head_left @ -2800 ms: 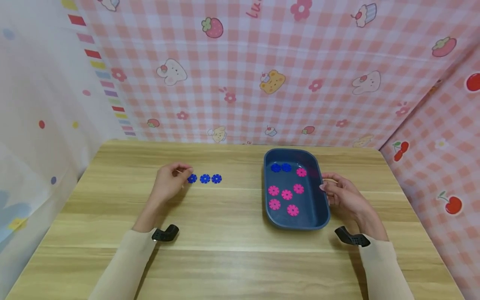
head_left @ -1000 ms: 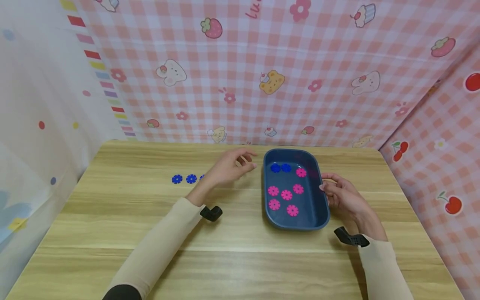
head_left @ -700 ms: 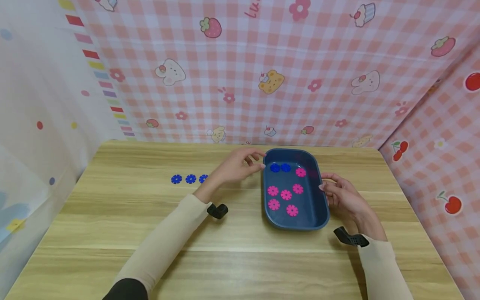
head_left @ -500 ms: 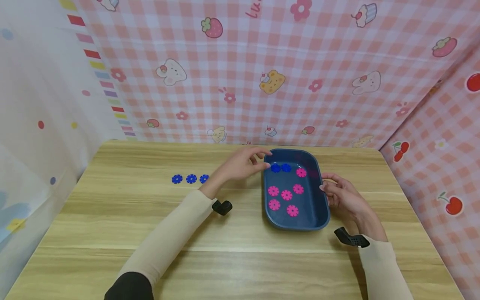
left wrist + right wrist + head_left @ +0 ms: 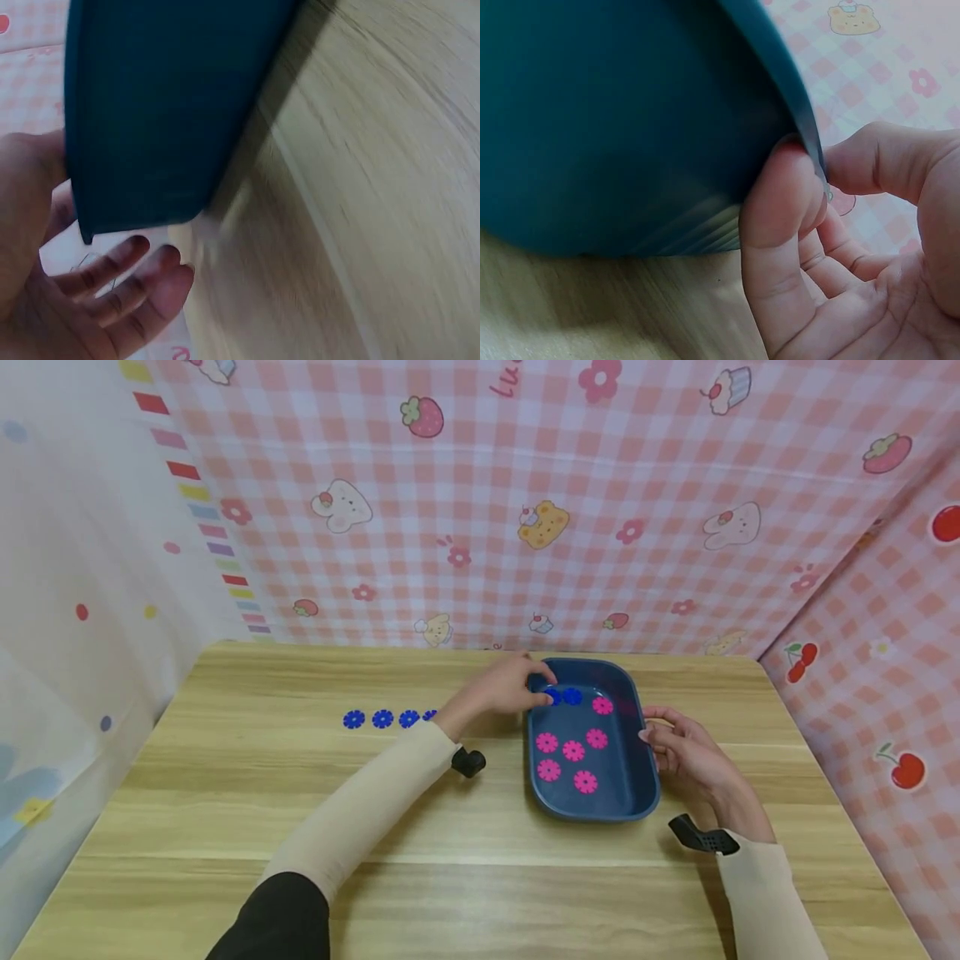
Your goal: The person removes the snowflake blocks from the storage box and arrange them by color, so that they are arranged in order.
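My left hand (image 5: 504,687) reaches over the left rim of the dark blue plastic tray (image 5: 622,777). Its thumb and index finger are spread, with the thumb tip over the left one of two blue notched discs (image 5: 572,697); whether it touches cannot be told. In the left wrist view, the other fingers (image 5: 124,289) hang outside the tray wall. With thumb and index finger, my right hand (image 5: 686,752) pinches the tray's right rim, also seen in the right wrist view. Several pink notched discs (image 5: 573,751) lie flat inside the tray.
On the wooden table (image 5: 465,893), left of the tray, several blue notched discs (image 5: 382,719) lie in a row. My left sleeve (image 5: 375,802) partly covers the rightmost one. A checked cloth (image 5: 480,485) hangs behind the table's back edge.
My left hand has moved right, from the blue row on the table to inside the tray's rim. The right hand and the tray stay where they were.
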Tool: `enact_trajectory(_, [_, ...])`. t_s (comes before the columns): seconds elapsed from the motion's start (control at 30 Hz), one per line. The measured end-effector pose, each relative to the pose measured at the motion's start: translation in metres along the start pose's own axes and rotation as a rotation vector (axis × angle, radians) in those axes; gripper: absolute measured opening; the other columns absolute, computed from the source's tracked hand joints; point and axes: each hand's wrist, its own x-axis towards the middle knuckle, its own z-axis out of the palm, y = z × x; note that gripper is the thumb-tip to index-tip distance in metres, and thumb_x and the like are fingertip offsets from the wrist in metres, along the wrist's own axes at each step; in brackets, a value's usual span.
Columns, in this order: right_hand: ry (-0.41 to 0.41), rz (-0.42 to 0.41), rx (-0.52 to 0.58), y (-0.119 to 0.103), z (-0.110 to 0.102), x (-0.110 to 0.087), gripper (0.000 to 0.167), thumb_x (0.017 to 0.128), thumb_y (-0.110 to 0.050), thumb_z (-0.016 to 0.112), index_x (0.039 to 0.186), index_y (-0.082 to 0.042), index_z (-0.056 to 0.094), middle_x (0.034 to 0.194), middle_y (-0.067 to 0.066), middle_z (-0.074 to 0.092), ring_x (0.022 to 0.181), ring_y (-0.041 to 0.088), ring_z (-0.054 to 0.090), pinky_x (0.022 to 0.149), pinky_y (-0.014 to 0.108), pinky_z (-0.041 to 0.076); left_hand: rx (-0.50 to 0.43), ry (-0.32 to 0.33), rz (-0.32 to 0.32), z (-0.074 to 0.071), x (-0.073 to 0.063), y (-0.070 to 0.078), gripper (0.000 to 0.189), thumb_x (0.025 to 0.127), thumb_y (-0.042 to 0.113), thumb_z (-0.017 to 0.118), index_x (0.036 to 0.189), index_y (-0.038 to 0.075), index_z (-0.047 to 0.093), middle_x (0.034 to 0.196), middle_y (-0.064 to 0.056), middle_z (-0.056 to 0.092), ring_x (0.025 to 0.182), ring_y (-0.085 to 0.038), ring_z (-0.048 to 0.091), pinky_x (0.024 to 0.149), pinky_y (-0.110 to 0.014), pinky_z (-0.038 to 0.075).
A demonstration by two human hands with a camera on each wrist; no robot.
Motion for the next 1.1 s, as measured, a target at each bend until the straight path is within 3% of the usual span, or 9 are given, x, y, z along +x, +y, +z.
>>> enact_trajectory(0.1, [0.005,0.004,-0.007,0.000,0.001,0.000,0.038,0.105,-0.008,0.056,0.137,-0.001,0.036,0.089,-0.005,0.069,0.072,0.008,0.070,0.066,0.025,0.061,-0.006,0.012,-0.051,0.004,0.005,0.005,0.035,0.095,0.034,0.074,0.128,0.021,0.071,0.132,-0.009,0.058,0.116,-0.023,0.056,0.104,-0.041,0.050])
enact_trajectory(0.37, [0.009,0.006,-0.021,-0.001,0.001,0.002,0.035,0.105,-0.008,0.056,0.135,-0.003,0.039,0.090,-0.004,0.070,0.072,0.009,0.070,0.066,0.025,0.061,-0.092,0.068,-0.187,0.010,0.018,0.013,0.027,0.086,0.023,0.082,0.112,0.020,0.078,0.116,-0.001,0.073,0.092,-0.015,0.058,0.088,-0.031,0.052])
enact_trajectory(0.63, [-0.003,-0.009,-0.011,0.000,-0.001,0.002,0.035,0.105,-0.007,0.054,0.136,-0.001,0.037,0.090,-0.004,0.070,0.072,0.008,0.070,0.066,0.024,0.061,-0.121,-0.033,-0.263,0.011,0.026,0.016,0.034,0.084,0.018,0.084,0.117,0.019,0.078,0.125,0.001,0.073,0.074,-0.011,0.053,0.064,-0.023,0.045])
enact_trajectory(0.7, [-0.006,-0.013,-0.011,0.001,-0.002,0.001,0.035,0.105,-0.006,0.053,0.135,-0.001,0.037,0.089,-0.005,0.070,0.071,0.008,0.069,0.065,0.024,0.061,-0.090,-0.038,-0.267,0.012,0.028,0.017,0.032,0.084,0.018,0.084,0.115,0.020,0.078,0.126,0.002,0.073,0.078,-0.011,0.058,0.067,-0.024,0.049])
enact_trajectory(0.8, [-0.004,-0.016,-0.018,0.001,-0.002,0.000,0.034,0.105,-0.005,0.052,0.135,-0.001,0.036,0.089,-0.005,0.069,0.071,0.008,0.069,0.065,0.024,0.061,-0.007,-0.016,-0.256,0.013,0.030,0.020,0.028,0.083,0.017,0.084,0.111,0.021,0.080,0.124,0.003,0.074,0.100,-0.014,0.066,0.084,-0.028,0.056])
enact_trajectory(0.9, [0.004,-0.015,-0.026,0.001,-0.001,-0.001,0.034,0.105,-0.006,0.053,0.135,-0.001,0.037,0.090,-0.005,0.068,0.072,0.007,0.069,0.065,0.024,0.061,0.073,-0.010,-0.249,0.013,0.034,0.023,0.027,0.084,0.015,0.082,0.110,0.021,0.080,0.123,0.004,0.074,0.107,-0.015,0.068,0.094,-0.030,0.057])
enact_trajectory(1.1, [0.007,-0.003,-0.030,0.001,0.000,0.000,0.032,0.105,-0.006,0.054,0.133,-0.003,0.038,0.090,-0.005,0.069,0.070,0.008,0.069,0.063,0.024,0.060,0.125,-0.010,-0.262,0.015,0.039,0.025,0.022,0.089,0.010,0.076,0.108,0.020,0.080,0.116,0.005,0.076,0.100,-0.013,0.068,0.085,-0.027,0.059])
